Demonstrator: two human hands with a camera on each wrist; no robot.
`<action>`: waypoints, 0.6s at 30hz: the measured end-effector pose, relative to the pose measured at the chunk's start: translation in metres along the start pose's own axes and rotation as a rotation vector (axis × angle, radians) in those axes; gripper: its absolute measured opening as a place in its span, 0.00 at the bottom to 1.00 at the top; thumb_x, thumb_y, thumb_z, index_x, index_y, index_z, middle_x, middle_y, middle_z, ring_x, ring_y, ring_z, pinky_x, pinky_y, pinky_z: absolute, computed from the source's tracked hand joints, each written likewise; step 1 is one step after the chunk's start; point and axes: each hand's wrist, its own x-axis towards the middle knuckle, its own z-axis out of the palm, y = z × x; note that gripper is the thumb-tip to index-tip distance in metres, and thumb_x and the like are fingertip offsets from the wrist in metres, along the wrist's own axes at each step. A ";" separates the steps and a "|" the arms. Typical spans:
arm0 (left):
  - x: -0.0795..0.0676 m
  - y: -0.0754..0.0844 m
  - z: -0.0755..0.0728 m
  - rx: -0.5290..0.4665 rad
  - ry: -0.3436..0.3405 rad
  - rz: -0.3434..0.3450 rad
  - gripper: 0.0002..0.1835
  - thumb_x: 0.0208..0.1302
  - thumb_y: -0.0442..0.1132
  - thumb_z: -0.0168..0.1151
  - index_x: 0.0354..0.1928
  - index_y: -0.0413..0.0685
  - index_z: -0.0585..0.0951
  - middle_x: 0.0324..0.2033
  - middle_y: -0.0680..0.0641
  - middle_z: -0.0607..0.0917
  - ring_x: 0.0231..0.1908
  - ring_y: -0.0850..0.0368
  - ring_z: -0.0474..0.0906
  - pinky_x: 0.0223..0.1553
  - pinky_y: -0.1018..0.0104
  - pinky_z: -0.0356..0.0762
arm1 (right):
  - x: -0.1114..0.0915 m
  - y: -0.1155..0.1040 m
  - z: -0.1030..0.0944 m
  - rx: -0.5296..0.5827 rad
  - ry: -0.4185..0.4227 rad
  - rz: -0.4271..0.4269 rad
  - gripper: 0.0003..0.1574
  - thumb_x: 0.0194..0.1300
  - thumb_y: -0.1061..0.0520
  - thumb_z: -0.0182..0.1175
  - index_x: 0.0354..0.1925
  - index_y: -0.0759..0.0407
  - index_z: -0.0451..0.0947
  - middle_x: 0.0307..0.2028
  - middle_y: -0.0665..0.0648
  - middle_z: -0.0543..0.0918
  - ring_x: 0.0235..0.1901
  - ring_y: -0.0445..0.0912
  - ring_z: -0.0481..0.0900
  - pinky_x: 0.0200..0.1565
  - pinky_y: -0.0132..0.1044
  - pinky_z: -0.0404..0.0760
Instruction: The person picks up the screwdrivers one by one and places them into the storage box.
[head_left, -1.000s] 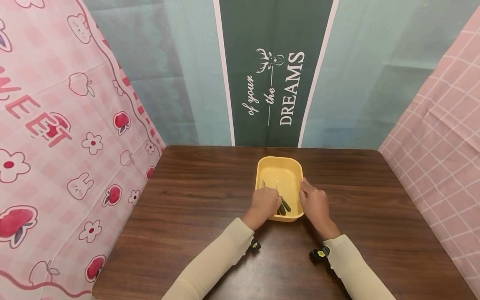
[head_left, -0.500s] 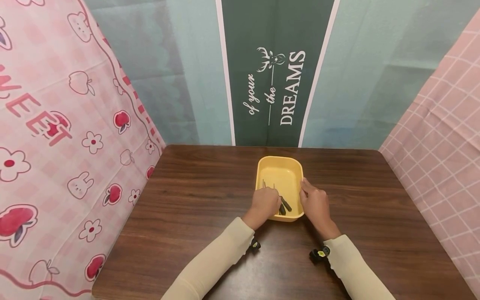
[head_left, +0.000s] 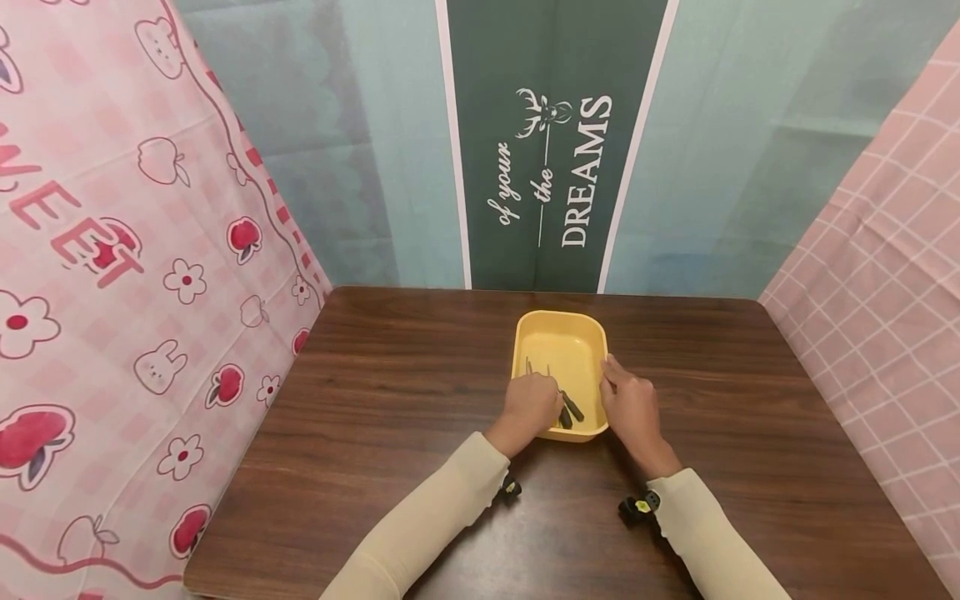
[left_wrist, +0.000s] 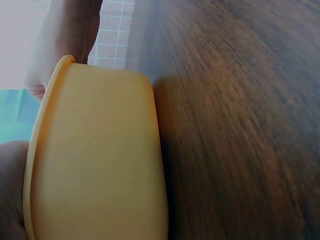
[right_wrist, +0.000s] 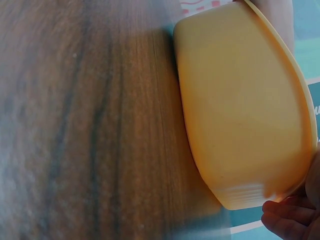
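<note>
A yellow plastic bin (head_left: 577, 354) stands on the table with several slim tools in it. My left hand (head_left: 532, 402) reaches over its near left side, fingers curled down among the tools and hidden from above. Thin metal shafts (head_left: 548, 371) stick out beyond that hand, and dark handles (head_left: 572, 407) lie to its right; they look like screwdrivers. My right hand (head_left: 630, 408) holds the bin's right rim, thumb on top. In the right wrist view, the right hand's fingers (right_wrist: 287, 217) lie against the bin's outer wall (right_wrist: 240, 100). The left wrist view shows the bin's near wall (left_wrist: 100, 150).
The brown wood-grain table (head_left: 390, 375) spreads around the bin. A pink printed cloth (head_left: 187, 292) hangs at the left, a green and blue curtain (head_left: 405, 167) behind, and a pink checked cloth (head_left: 885, 292) at the right.
One thin shaft beyond the left hand has shifted slightly left since a second ago. Both hands and the bin stay in nearly the same place.
</note>
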 end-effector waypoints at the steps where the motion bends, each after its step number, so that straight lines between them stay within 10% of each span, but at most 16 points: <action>1: 0.000 0.000 0.000 -0.001 0.001 0.000 0.24 0.73 0.50 0.55 0.15 0.56 0.72 0.14 0.55 0.73 0.14 0.62 0.66 0.14 0.64 0.66 | 0.000 0.000 0.000 0.000 -0.003 0.002 0.18 0.65 0.68 0.63 0.53 0.70 0.82 0.53 0.67 0.83 0.13 0.42 0.59 0.18 0.36 0.63; 18: -0.004 -0.002 -0.001 -0.070 0.072 0.030 0.23 0.72 0.47 0.55 0.15 0.55 0.71 0.15 0.54 0.74 0.18 0.60 0.71 0.18 0.62 0.71 | 0.001 0.001 -0.001 -0.026 -0.001 -0.004 0.17 0.65 0.66 0.63 0.52 0.67 0.84 0.53 0.64 0.84 0.12 0.41 0.52 0.16 0.37 0.58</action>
